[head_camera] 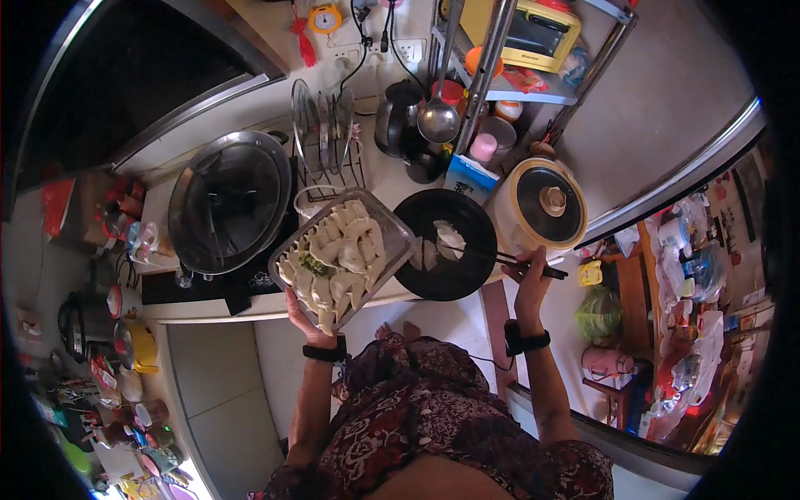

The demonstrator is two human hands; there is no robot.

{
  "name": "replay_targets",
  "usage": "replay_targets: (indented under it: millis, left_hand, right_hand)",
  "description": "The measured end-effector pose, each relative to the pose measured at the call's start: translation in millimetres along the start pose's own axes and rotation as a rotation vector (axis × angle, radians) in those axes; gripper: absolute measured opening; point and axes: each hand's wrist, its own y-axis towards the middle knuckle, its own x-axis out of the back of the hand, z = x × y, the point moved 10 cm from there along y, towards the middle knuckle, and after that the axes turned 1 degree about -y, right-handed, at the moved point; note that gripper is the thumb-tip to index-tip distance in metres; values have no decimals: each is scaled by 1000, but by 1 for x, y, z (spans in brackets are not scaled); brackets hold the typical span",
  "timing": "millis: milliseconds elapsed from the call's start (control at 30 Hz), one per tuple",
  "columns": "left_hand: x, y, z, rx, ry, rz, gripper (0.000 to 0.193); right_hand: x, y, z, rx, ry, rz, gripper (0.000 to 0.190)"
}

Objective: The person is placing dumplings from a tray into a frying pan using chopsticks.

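Note:
My left hand (309, 322) holds a clear plastic container (390, 240) by its near left edge, above the counter's front. Folded dumplings (350, 253) fill much of it, with a patch of green filling showing among them. Between the fingers of my right hand (531, 278) is a pair of dark chopsticks (509, 257), whose tips reach over a black frying pan (450, 281). A dumpling (450, 242) lies in the pan near the chopstick tips. Beside it is another pale shape, partly behind the container's corner; I cannot tell what it is.
A large lidded pan (234, 200) stands at the left on the black cooktop (187, 290). A lid rack (331, 169) and an electric kettle (398, 119) stand behind the container. Right of the frying pan is a cream lidded pot (544, 206). A ladle (439, 119) hangs from the metal shelf.

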Motion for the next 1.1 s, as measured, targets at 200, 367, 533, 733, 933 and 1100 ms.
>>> replay_targets:
  millis: [200, 367, 533, 733, 933, 1100]
  left_hand:
    - [1, 3, -2, -35, -5, -2, 54]
    - [8, 7, 5, -8, -18, -9, 52]
    - [-14, -2, 7, 22, -29, 39, 52]
    - [-34, -10, 4, 63, -30, 54, 54]
    - [-21, -4, 12, 85, -1, 109, 57]
    - [-14, -1, 17, 115, -24, 117, 56]
  right_hand:
    - [13, -12, -20, -63, -97, 74, 47]
    - [-17, -29, -29, -38, -208, 323, 42]
    - [-22, -30, -4, 57, -152, 287, 43]
    - [-41, -48, 39, 159, -1, 294, 45]
    - [-101, -101, 78, 416, -150, 569, 51]
    - [-111, -113, 77, 430, -99, 682, 37]
